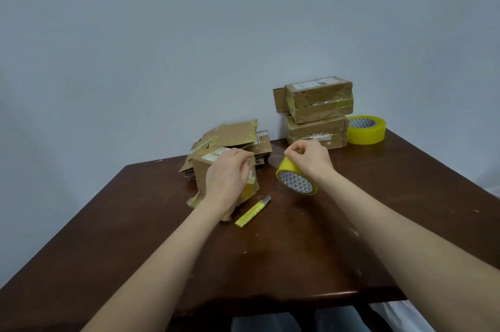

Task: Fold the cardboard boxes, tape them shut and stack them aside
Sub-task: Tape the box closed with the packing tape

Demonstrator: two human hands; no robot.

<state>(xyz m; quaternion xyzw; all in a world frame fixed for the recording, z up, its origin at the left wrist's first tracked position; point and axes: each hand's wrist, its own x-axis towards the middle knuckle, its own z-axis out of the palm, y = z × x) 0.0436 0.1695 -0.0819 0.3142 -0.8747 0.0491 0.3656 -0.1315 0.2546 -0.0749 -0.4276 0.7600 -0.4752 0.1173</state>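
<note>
Surface (270, 250): dark brown wood, scuffed, pale flecks, set against a plain wall. At 1 o'clock by the wall, two taped boxes stacked: upper box (319, 100) sits askew on lower box (316, 133), both sealed with yellowish tape. At 11 o'clock, flattened cardboard pile (230, 137), loose and uneven, old tape on the flaps. Just in front of it, folded box (201, 169) stands on the surface, ragged flap at its base. Hands: left hand (227, 175) lies over the box's near face, fingers curled round the top edge; right hand (308, 156), apart from the left, fingers curled tight on the top of a yellow tape roll (295, 180), held tilted, core toward camera. At 2 o'clock, spare tape roll (366, 130) lies flat just beside the lower box. At 6 o'clock of the folded box, yellow utility knife (253, 211), blade end pointing to 1 o'clock.
</note>
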